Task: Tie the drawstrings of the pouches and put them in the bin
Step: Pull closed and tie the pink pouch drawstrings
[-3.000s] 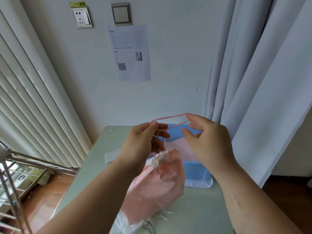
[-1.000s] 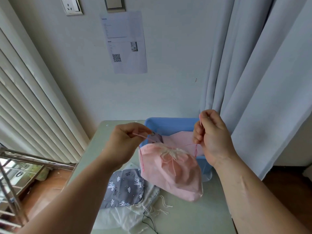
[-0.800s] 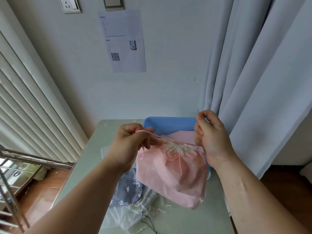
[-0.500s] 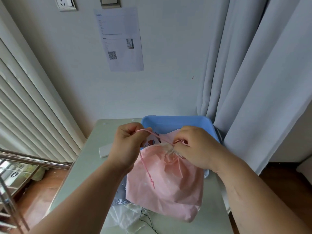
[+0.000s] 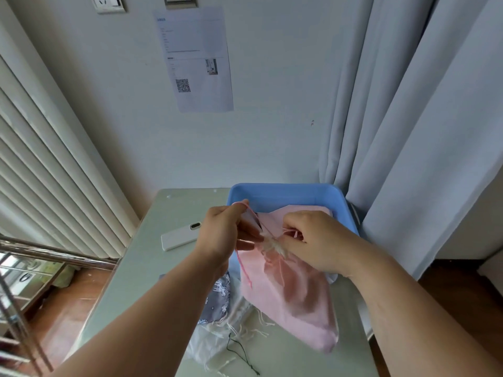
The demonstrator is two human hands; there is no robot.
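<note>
At frame centre the pink pouch point(image 5: 291, 292) was held before the blue bin point(image 5: 285, 193), its drawstring point(image 5: 243, 268) pinched by left hand point(image 5: 223, 232) and right hand point(image 5: 318, 240) at the gathered neck. Knotting was judged underway; tightening would be needed next.

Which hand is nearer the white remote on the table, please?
Left. The left hand, pinching the drawstring, is just right of the remote; the right hand is farther right.

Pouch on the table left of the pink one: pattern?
Grey pouch with small white printed figures; head view shows it.
</note>
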